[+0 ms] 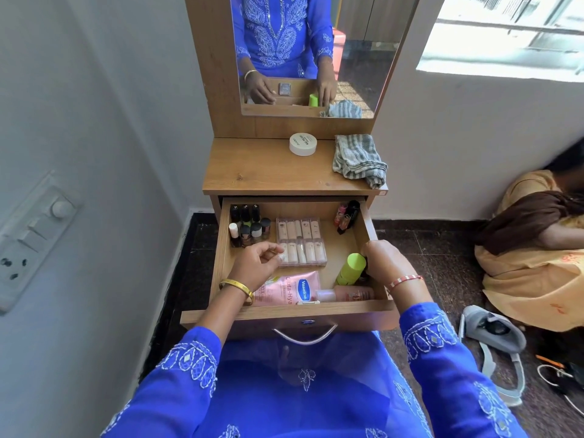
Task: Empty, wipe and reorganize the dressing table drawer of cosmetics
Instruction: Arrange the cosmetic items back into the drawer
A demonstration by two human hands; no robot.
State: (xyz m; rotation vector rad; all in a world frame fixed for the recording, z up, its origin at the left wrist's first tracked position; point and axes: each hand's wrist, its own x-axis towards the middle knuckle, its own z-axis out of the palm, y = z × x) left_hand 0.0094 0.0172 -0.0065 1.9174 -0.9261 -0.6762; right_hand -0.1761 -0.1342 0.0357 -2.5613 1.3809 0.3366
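The wooden drawer [284,316] is pulled out below the dressing table top [268,169]. Inside it stand several small nail polish bottles [249,224] at the back left, a clear case of brushes [301,240] in the middle, lipsticks [346,216] at the back right, a pink Vaseline tube [292,287] and a pink bottle [350,294] at the front. My right hand [387,262] grips a green bottle [350,268] standing at the drawer's right side. My left hand [259,263] hovers over the brush case's near left corner, fingers loosely curled, holding nothing.
A white cream jar [302,144] and a striped grey cloth [358,159] lie on the table top under the mirror [316,52]. A person in a yellow dress [534,257] sits on the floor at the right, beside a grey headset [493,330] and cables. A switchboard [34,235] is on the left wall.
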